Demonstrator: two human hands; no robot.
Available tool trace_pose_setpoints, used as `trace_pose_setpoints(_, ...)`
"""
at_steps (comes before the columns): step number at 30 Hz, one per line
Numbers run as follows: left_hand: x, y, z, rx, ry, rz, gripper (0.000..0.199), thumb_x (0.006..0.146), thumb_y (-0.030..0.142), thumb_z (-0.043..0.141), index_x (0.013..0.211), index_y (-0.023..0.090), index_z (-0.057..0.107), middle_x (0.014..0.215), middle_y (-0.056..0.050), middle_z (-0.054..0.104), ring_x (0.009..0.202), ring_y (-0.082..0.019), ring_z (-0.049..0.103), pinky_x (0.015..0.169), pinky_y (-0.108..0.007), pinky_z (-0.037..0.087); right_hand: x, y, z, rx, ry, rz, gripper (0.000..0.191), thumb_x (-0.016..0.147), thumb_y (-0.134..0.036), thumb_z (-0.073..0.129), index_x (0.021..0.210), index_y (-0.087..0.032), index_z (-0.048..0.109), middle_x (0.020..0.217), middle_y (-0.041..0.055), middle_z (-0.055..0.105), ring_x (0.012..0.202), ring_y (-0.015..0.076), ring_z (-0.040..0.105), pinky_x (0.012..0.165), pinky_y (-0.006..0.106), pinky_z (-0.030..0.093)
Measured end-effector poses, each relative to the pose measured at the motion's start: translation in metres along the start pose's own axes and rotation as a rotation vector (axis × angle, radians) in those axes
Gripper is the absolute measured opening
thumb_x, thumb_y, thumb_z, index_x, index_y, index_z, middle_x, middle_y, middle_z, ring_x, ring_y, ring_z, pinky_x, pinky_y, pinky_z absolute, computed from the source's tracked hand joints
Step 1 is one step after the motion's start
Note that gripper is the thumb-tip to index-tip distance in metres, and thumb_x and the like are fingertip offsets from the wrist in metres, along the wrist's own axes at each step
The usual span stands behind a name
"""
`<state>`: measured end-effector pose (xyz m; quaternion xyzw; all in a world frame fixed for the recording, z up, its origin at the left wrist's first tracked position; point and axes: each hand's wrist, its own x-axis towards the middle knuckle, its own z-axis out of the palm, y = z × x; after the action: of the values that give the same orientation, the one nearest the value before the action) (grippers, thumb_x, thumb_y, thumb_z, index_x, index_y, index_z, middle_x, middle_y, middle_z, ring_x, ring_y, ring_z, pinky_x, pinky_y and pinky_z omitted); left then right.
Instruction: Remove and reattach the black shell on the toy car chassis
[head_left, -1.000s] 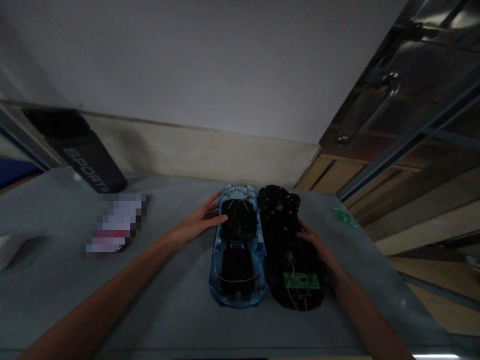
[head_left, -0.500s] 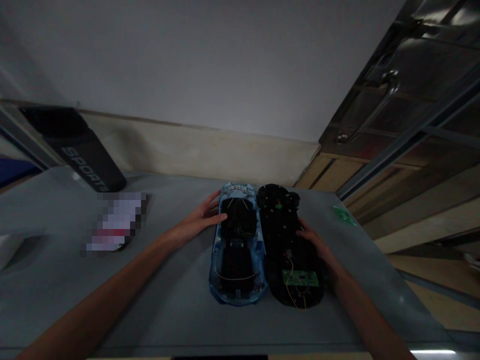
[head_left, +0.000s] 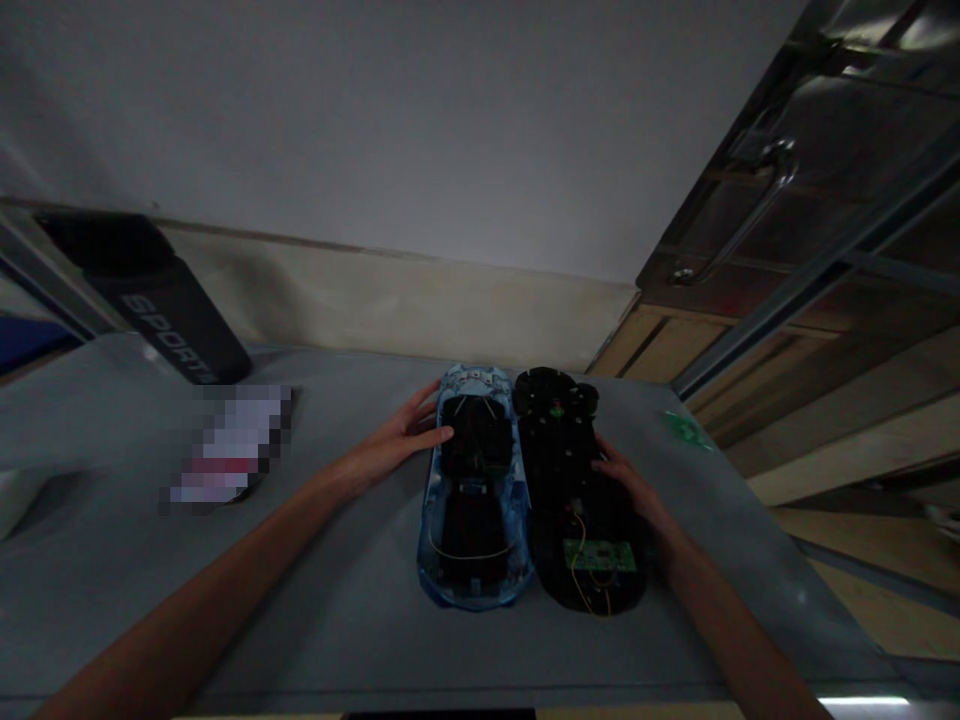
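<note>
A blue toy car body [head_left: 435, 565] lies with its hollow inside facing up, showing black parts and a pale wire. My left hand [head_left: 412, 425] grips its left rim, thumb over the edge and fingers along the outer side. Right beside it lies a black toy car chassis [head_left: 559, 460]. Near its lower end are a green circuit board [head_left: 600, 555] and yellow wires. My right hand [head_left: 626, 475] is closed on the chassis's right edge; part of the fingers is hidden against the dark plastic.
Both car parts rest on a grey table [head_left: 337, 630] against a wall. On the left stand a dark bottle marked SPORT [head_left: 169, 310] and a blurred-out flat item [head_left: 232, 440]. A small green translucent piece [head_left: 688, 430] lies near the right edge. Beyond is a metal door handle [head_left: 742, 225].
</note>
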<state>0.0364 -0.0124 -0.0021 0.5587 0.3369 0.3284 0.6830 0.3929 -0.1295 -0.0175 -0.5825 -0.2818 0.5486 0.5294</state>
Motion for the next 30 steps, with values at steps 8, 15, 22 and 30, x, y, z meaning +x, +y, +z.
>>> trace_pose_setpoints(8, -0.0006, 0.0027, 0.0022, -0.012, -0.008, 0.008, 0.12, 0.084, 0.056, 0.096, 0.182, 0.036, 0.028, 0.186, -0.012, 0.043, 0.171, -0.043, 0.04, 0.141, -0.062, 0.032, -0.0002, -0.0016, -0.0017, -0.013, -0.038, -0.002, 0.069, 0.08, -0.048, 0.087, 0.147, -0.037, 0.074, 0.13, 0.0054, 0.087, 0.118, 0.0387, 0.082, 0.104, 0.057, 0.065)
trace_pose_setpoints(15, 0.001, -0.001, -0.0007, -0.001, -0.019, 0.02, 0.114, 0.087, 0.054, 0.094, 0.18, 0.04, 0.032, 0.185, -0.008, 0.046, 0.17, -0.04, 0.043, 0.14, -0.06, 0.035, 0.0014, 0.0, -0.002, -0.008, -0.006, -0.008, 0.07, 0.081, -0.047, 0.087, 0.149, -0.037, 0.072, 0.127, 0.0048, 0.087, 0.121, 0.0388, 0.081, 0.11, 0.059, 0.062)
trace_pose_setpoints(22, -0.001, 0.0021, 0.0016, -0.007, -0.018, 0.016, 0.116, 0.086, 0.055, 0.095, 0.181, 0.038, 0.03, 0.185, -0.011, 0.044, 0.17, -0.041, 0.042, 0.14, -0.061, 0.033, 0.0076, 0.002, -0.0079, -0.003, -0.079, -0.002, 0.068, 0.078, -0.047, 0.09, 0.143, -0.036, 0.074, 0.124, 0.0046, 0.088, 0.113, 0.0382, 0.083, 0.101, 0.055, 0.065)
trace_pose_setpoints(30, 0.0011, -0.0015, -0.001, -0.023, -0.025, 0.031, 0.111, 0.09, 0.048, 0.093, 0.181, 0.036, 0.031, 0.183, -0.012, 0.047, 0.168, -0.04, 0.045, 0.14, -0.063, 0.032, -0.0003, -0.0014, 0.0012, -0.013, -0.071, -0.039, 0.064, 0.081, -0.046, 0.084, 0.143, -0.035, 0.076, 0.127, 0.0054, 0.087, 0.115, 0.0366, 0.083, 0.102, 0.053, 0.064)
